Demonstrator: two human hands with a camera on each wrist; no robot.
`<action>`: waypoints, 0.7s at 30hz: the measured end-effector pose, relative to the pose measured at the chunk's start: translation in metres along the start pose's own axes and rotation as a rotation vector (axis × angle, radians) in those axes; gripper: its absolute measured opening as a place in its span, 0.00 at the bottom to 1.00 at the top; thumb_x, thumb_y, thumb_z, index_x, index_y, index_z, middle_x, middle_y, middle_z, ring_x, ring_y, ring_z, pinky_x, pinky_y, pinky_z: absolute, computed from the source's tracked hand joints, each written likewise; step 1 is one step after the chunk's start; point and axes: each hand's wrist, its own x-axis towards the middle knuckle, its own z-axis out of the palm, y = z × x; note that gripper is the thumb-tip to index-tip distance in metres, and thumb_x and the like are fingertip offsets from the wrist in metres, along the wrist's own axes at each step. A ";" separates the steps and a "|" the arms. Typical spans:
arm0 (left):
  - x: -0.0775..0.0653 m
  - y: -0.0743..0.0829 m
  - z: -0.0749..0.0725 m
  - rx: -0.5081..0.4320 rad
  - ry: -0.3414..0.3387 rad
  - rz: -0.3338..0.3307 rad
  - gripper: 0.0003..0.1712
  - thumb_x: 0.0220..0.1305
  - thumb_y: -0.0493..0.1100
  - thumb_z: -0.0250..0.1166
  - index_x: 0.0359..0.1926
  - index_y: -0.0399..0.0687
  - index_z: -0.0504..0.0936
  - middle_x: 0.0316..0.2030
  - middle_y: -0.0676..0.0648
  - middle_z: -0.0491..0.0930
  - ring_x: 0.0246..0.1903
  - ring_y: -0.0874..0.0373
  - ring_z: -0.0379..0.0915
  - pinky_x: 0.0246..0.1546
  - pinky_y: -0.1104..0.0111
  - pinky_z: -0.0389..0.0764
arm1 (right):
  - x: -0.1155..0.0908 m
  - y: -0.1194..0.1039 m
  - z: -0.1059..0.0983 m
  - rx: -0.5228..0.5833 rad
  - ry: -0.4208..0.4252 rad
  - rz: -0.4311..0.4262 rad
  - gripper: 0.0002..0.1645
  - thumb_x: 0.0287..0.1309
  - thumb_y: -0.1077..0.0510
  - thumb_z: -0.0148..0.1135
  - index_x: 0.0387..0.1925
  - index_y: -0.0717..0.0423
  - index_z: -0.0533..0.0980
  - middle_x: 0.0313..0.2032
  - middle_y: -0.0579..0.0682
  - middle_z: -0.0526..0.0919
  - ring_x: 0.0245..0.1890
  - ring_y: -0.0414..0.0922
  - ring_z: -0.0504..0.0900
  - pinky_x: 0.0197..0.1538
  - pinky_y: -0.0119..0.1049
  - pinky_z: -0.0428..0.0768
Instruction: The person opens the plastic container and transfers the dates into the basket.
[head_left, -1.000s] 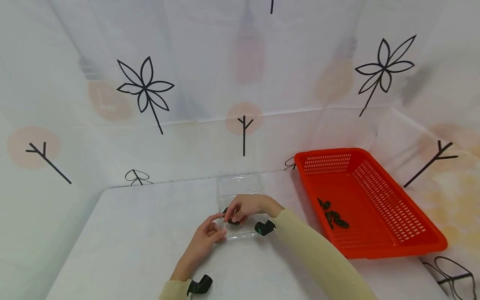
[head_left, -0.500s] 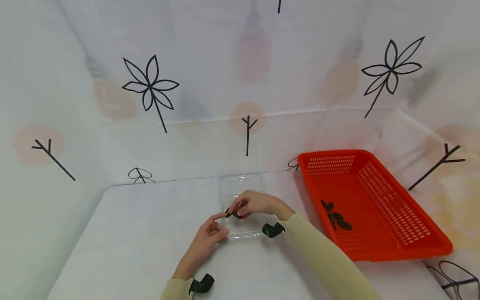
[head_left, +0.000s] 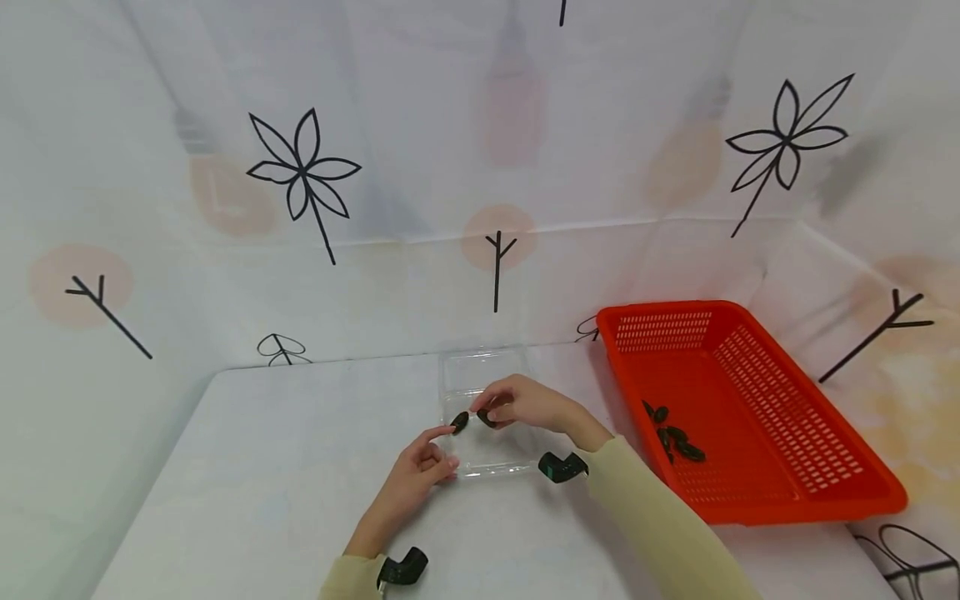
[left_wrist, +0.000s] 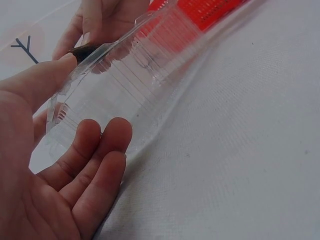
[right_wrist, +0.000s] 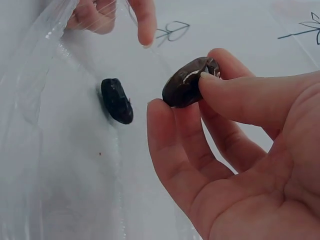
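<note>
In the head view my left hand [head_left: 412, 475] is at the left edge of a clear plastic box [head_left: 498, 462]. Its fingers straddle the rim, seen close in the left wrist view. Just past the left index fingertip lies a dark, glossy oval piece, date-like in shape [head_left: 460, 422], inside the box. My right hand [head_left: 528, 404] pinches a second such piece [right_wrist: 187, 82] between thumb and fingers, over the box. From the right wrist side, the lying piece [right_wrist: 117, 101] is a short way from the held one.
A red slotted basket [head_left: 750, 417] stands at the right, with several similar dark pieces [head_left: 678, 442] at its left side. The box's raised clear lid [head_left: 483, 367] is at the back, close to the patterned cloth wall [head_left: 405, 292].
My right hand has drawn right and slightly away with one dark piece in its fingers, uncovering the other piece beside the left fingertip. The left hand has hardly moved.
</note>
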 end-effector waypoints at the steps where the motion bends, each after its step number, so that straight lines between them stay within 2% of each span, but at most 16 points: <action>1: 0.000 0.000 0.000 0.003 0.000 0.005 0.31 0.67 0.38 0.66 0.68 0.43 0.69 0.33 0.46 0.76 0.36 0.49 0.82 0.40 0.67 0.81 | -0.002 -0.001 -0.001 0.003 0.012 0.001 0.17 0.67 0.69 0.54 0.54 0.64 0.80 0.56 0.63 0.78 0.45 0.48 0.81 0.51 0.42 0.81; 10: 0.000 -0.003 0.001 0.000 0.011 0.001 0.31 0.67 0.37 0.66 0.69 0.41 0.68 0.32 0.47 0.76 0.36 0.50 0.82 0.39 0.67 0.82 | -0.023 -0.001 -0.006 0.036 0.148 -0.011 0.17 0.66 0.69 0.55 0.53 0.60 0.81 0.54 0.64 0.79 0.45 0.49 0.81 0.50 0.41 0.82; 17: 0.001 -0.004 0.001 0.000 0.006 0.007 0.31 0.67 0.37 0.67 0.69 0.41 0.68 0.32 0.47 0.76 0.36 0.49 0.82 0.39 0.66 0.82 | -0.038 -0.005 -0.012 -0.019 0.273 0.027 0.17 0.68 0.67 0.55 0.53 0.56 0.82 0.48 0.54 0.82 0.44 0.49 0.81 0.49 0.41 0.82; 21: 0.001 -0.003 0.001 -0.005 0.004 0.002 0.32 0.66 0.36 0.67 0.69 0.42 0.69 0.32 0.46 0.76 0.36 0.50 0.82 0.39 0.67 0.81 | -0.047 -0.011 -0.015 -0.018 0.351 0.033 0.17 0.68 0.67 0.55 0.54 0.58 0.81 0.49 0.53 0.82 0.46 0.49 0.80 0.50 0.40 0.81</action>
